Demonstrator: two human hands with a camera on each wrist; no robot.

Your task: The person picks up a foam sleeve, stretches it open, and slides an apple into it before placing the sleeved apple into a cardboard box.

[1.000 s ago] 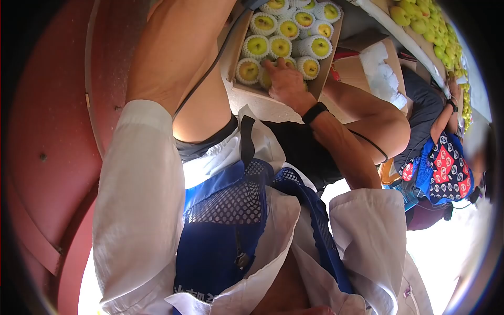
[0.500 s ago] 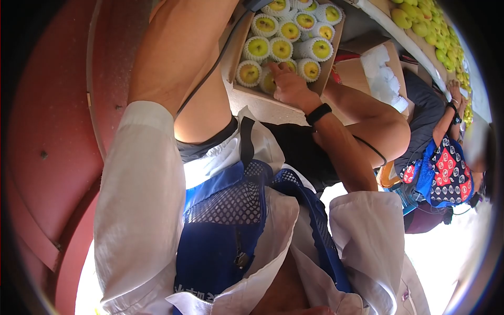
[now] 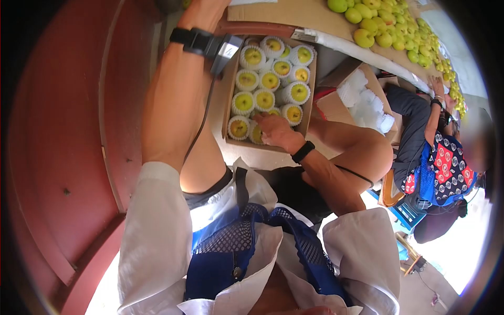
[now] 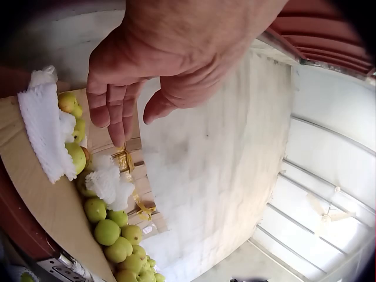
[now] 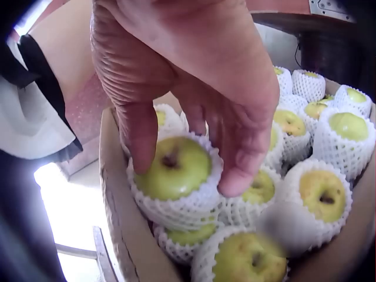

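Net-wrapped apple (image 5: pixel 173 170) is gripped by curled fingers (image 5: pixel 141 138) of the right hand (image 3: pixel 275 131), at the near corner of the cardboard box (image 3: pixel 229 89), upper middle of the head view. Left hand (image 4: pixel 158 64) is seen relaxed with straight fingers, nothing held, above loose apples (image 4: pixel 111 232).

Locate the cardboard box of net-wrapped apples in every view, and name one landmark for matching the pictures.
Head: the cardboard box sits upper centre, the right hand resting on apples at its near end.
Left wrist: the box is not in view; only the left hand, loose apples and white foam nets.
Right wrist: the box wall runs along lower left; wrapped apples fill the frame.
Shared landmark: the right hand on the wrapped apple.
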